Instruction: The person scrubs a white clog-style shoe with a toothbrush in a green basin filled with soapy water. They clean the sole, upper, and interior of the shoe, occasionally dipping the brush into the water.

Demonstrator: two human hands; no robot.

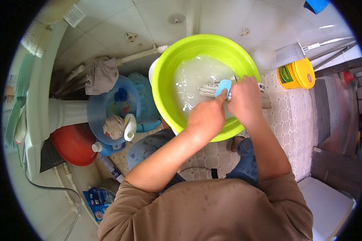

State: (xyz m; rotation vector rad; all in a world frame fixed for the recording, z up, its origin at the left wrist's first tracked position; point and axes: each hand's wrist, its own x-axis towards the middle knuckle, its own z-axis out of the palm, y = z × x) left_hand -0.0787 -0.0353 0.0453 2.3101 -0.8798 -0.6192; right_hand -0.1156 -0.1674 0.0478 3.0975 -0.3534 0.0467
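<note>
A lime-green basin [165,92] of cloudy, sudsy water [193,76] stands before me. Over its right side is a white shoe [207,90] with dark markings, one end reaching past the rim. My right hand [247,96] is closed around the shoe, its fingers curled over the upper side. My left hand [208,115] grips a light-blue scrubbing brush [223,86], the index finger stretched along its back. The brush lies against the shoe; its bristles are hidden underneath.
To the left, a translucent blue basin [93,116] holds cloth and a white bottle [130,127]. Below it sit a red basin [74,146] and a blue bottle [110,148]. A yellow tub [296,74] stands on the right, near a dark cabinet [335,168]. A sink [48,80] borders the left.
</note>
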